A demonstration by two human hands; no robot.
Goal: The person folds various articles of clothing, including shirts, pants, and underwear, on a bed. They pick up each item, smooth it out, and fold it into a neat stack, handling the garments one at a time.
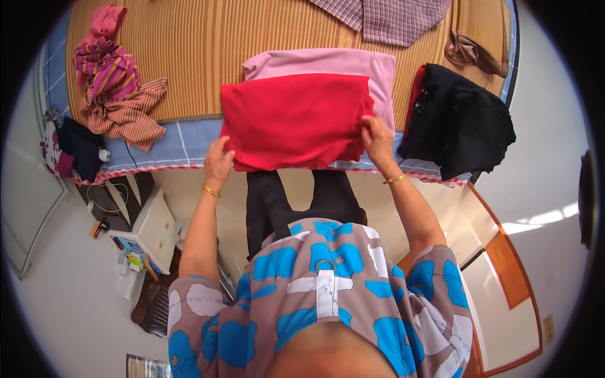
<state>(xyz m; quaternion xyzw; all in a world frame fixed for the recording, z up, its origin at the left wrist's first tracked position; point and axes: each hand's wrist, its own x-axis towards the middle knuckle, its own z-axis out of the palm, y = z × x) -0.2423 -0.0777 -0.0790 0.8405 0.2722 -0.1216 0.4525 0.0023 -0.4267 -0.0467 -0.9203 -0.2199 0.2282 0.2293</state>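
Observation:
A folded red cloth (293, 123) lies in front of me at the bed's near edge, partly over a folded pink cloth (321, 61). My left hand (218, 165) is at the red cloth's lower left side, thumb and fingers at its edge; whether it grips the fabric is unclear. On the opposite side, my right hand (379, 139) has its fingertips closed on the red cloth's right edge, where several layers show. Some of the pink cloth is hidden beneath the red one. A folded black garment (458, 123) rests to the right.
A bamboo-type mat (189, 56) covers the bed. Striped clothes (113, 90) lie crumpled at left, beside dark folded clothes (82, 146). Plaid fabric (397, 19) and a brown sheer garment (477, 52) lie farther back. A white cabinet (158, 231) stands below left.

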